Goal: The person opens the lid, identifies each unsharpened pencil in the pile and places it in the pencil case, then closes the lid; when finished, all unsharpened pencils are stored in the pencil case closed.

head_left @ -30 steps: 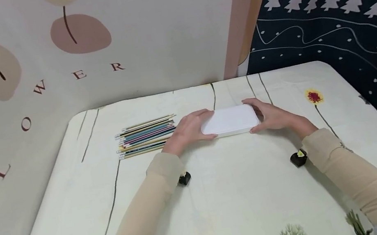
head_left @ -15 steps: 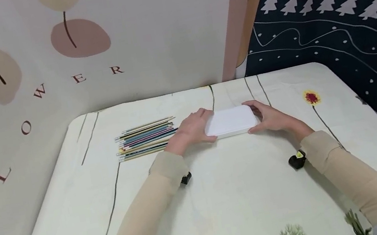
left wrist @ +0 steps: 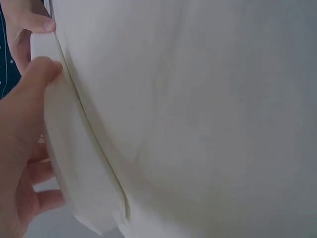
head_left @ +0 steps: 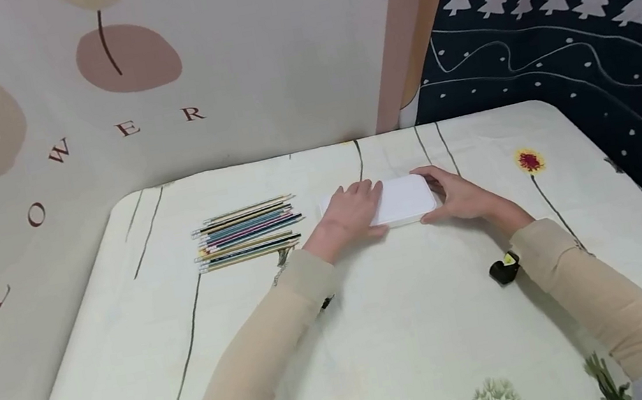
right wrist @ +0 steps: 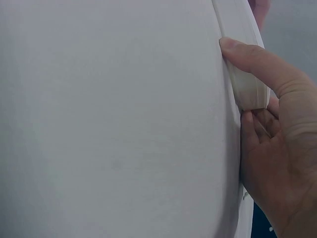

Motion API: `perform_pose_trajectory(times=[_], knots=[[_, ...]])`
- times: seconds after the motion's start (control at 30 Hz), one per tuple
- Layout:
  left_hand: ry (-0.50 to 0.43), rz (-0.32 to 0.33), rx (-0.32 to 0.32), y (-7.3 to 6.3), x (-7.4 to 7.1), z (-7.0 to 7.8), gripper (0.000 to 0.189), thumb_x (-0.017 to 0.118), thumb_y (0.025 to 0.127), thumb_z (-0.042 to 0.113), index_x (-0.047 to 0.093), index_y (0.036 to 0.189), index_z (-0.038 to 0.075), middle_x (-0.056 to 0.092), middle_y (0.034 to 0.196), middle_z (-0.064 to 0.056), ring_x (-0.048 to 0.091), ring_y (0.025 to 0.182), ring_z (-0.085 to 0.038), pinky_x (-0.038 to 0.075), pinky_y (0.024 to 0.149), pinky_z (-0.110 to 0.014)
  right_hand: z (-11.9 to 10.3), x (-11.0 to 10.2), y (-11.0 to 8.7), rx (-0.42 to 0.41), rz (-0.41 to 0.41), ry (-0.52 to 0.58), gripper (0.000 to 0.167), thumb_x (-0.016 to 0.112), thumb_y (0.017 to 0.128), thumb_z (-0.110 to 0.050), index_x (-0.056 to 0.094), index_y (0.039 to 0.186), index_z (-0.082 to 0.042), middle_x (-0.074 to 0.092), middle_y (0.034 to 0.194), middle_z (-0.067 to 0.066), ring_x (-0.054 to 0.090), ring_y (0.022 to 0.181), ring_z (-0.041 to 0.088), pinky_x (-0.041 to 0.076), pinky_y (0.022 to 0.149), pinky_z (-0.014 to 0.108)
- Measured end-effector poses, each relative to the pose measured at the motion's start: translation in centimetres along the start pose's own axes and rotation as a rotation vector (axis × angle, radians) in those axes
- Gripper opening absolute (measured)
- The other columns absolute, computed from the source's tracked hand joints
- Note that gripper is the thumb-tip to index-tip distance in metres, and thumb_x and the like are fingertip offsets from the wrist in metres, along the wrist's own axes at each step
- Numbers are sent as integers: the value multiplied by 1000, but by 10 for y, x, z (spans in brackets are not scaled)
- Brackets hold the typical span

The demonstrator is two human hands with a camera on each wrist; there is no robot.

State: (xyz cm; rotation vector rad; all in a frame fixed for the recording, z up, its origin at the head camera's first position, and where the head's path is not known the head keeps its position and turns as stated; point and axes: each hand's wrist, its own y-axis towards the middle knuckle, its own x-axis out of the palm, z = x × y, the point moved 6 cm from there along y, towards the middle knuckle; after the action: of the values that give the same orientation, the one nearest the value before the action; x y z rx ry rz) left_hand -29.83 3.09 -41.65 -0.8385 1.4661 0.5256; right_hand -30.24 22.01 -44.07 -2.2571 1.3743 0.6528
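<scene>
A flat white box [head_left: 405, 197] with rounded corners lies on the table, its long side running left to right. My left hand [head_left: 348, 218] lies across its left part, thumb on the near side and fingers over the top. At the right end, my right hand [head_left: 462, 196] grips the box, with the thumb at the near corner. The left wrist view shows the box's pale side [left wrist: 81, 144] and a thin seam along its lower edge. In the right wrist view, my thumb [right wrist: 247, 57] presses the box's side while the other fingers curl behind its end.
Several pencils [head_left: 246, 230] lie side by side on the table to the left of the box. The table [head_left: 406, 327] has a pale cloth with printed flowers. A printed wall [head_left: 272, 59] rises behind, and a dark tree-patterned cloth [head_left: 563, 46] hangs at the right.
My left hand has slid to the right along the box, uncovering its left end and the pencil tips. The right hand and the box have hardly moved.
</scene>
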Motion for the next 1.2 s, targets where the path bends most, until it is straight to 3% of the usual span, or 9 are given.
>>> perform_pose_trajectory(times=[0.17,0.37,0.5,0.6,0.73,1.07,1.2], knots=[[21,52,40,0,-1,-5,84,56,92,64,34,154,11,47,145,-11,51,131,-27,47,107,-42,1,0,1,12,-7,-15,96,86,77,-14,28,153,-4,31,159,19,27,149,39,22,123,53],[-144,66,35,-3,0,-13,85,62,91,61,35,155,13,42,155,-12,44,141,-30,36,118,-41,-1,-2,2,16,-9,-26,97,86,77,-13,27,153,-5,30,160,18,27,150,37,21,124,52],[-266,33,30,-12,5,-23,84,67,91,52,30,157,16,32,162,-9,32,150,-27,22,125,-43,0,2,1,24,-16,-26,98,86,77,-13,26,153,-5,30,160,18,26,150,37,20,124,52],[-324,15,8,-21,10,-35,88,71,88,47,27,158,17,33,162,-7,31,150,-25,22,125,-43,2,2,0,23,-10,-35,98,87,77,-14,26,153,-5,30,160,19,27,150,38,20,124,53],[-336,46,-10,-26,12,-46,90,73,84,47,30,157,18,40,157,-7,39,144,-26,33,120,-41,1,0,0,9,7,-44,97,87,76,-15,29,153,-5,32,159,19,28,150,38,21,124,53],[-315,107,-24,-26,14,-48,89,71,81,51,34,156,21,42,156,-4,43,143,-26,39,115,-43,-1,0,0,18,25,-58,97,87,77,-15,28,153,-5,32,159,18,28,150,37,22,124,52],[-332,109,-20,-27,15,-49,89,72,81,51,34,156,21,42,157,-5,42,143,-27,38,116,-43,-2,2,1,16,51,-96,99,88,76,-20,28,153,-3,35,156,20,34,146,37,27,121,52]])
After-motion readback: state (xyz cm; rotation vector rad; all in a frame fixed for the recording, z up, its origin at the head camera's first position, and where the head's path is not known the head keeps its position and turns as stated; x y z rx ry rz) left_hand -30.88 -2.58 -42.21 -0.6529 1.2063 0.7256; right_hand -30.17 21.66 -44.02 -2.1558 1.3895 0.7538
